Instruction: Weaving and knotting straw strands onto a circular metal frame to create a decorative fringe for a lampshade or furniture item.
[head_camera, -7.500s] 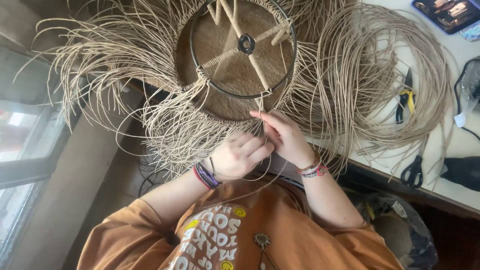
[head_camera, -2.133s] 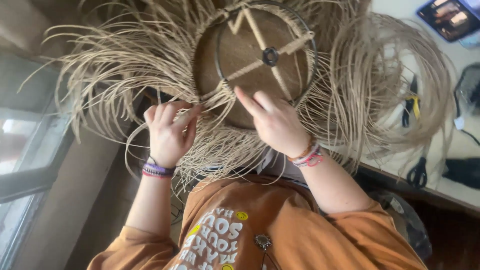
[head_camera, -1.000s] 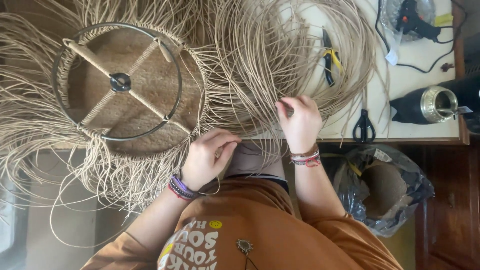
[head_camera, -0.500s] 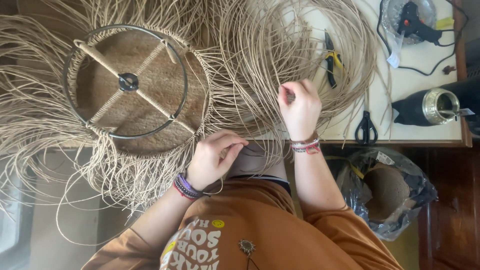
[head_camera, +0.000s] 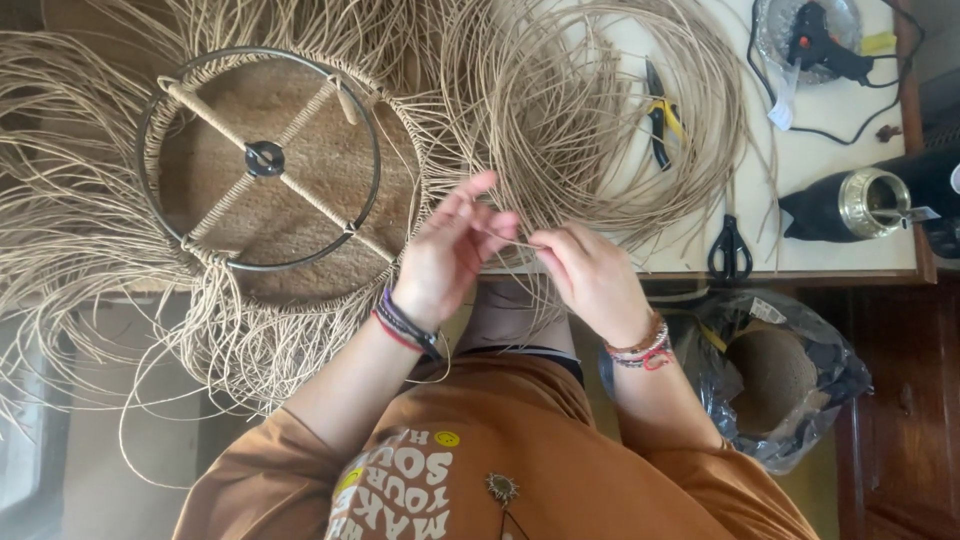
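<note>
Left hand (head_camera: 450, 250) and right hand (head_camera: 590, 275) pinched one thin rattan strand (head_camera: 520, 243) between fingertips, just right of the woven lampshade frame (head_camera: 265, 165), below the loose rattan coil (head_camera: 600, 120).

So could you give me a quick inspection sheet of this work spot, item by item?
Surface: pale tabletop, mostly covered.
Job's things: round metal-ringed woven lampshade frame with long loose tan fibre strands; coil of tan fibre strands; one thin strand pinched between both hands.
Clutter: yellow-handled cutters, black scissors, black glue gun, black-and-gold flask.
Hands: left hand and right hand meet at the strand, above the table edge.
Cables: black cord from the glue gun.
Surroundings: dark plastic bag on the floor, wooden furniture at right.
</note>
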